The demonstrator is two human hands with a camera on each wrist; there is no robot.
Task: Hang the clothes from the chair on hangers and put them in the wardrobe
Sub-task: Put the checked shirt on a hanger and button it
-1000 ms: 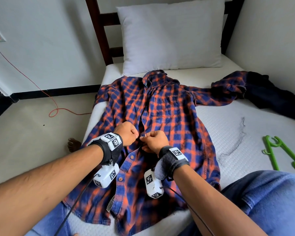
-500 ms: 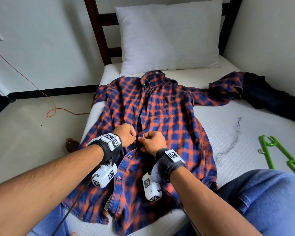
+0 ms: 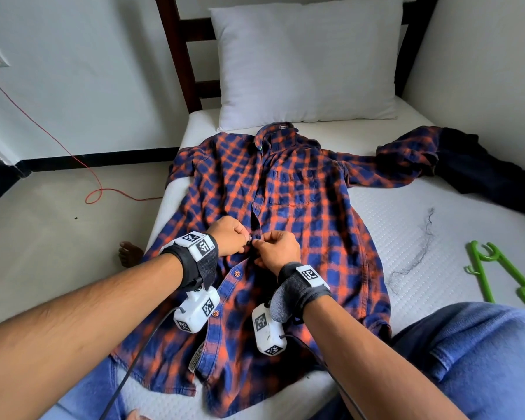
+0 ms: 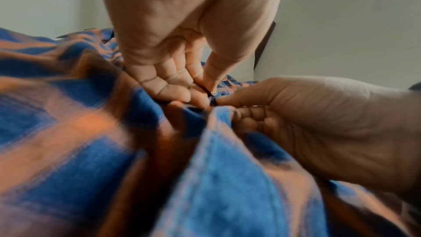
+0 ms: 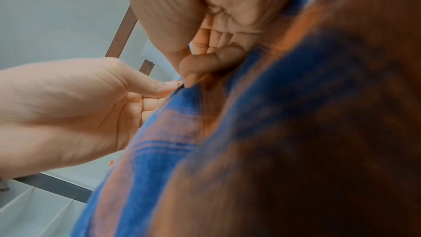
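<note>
A blue and orange plaid shirt (image 3: 309, 213) lies flat on the bed, collar toward the pillow. At its middle front my left hand (image 3: 234, 237) pinches the left placket edge with a small button (image 4: 213, 92) at the thumb tip. My right hand (image 3: 275, 248) pinches the opposite placket edge just beside it. In the left wrist view the plaid shirt (image 4: 91, 141) bunches up between both hands. The right wrist view shows the button (image 5: 179, 83) between the two thumbs. Lower buttons are undone and the hem lies parted. A green plastic hanger (image 3: 494, 275) lies on the mattress at the right.
A white pillow (image 3: 303, 65) leans on the dark wooden headboard (image 3: 179, 56). A dark garment (image 3: 482, 174) is heaped at the right by the wall. My jeans-clad knee (image 3: 467, 353) rests on the mattress (image 3: 406, 225). A red cable (image 3: 94, 195) trails on the floor at the left.
Both hands have shifted slightly up the placket and stay pinched together at the shirt front. The button now shows between the thumbs.
</note>
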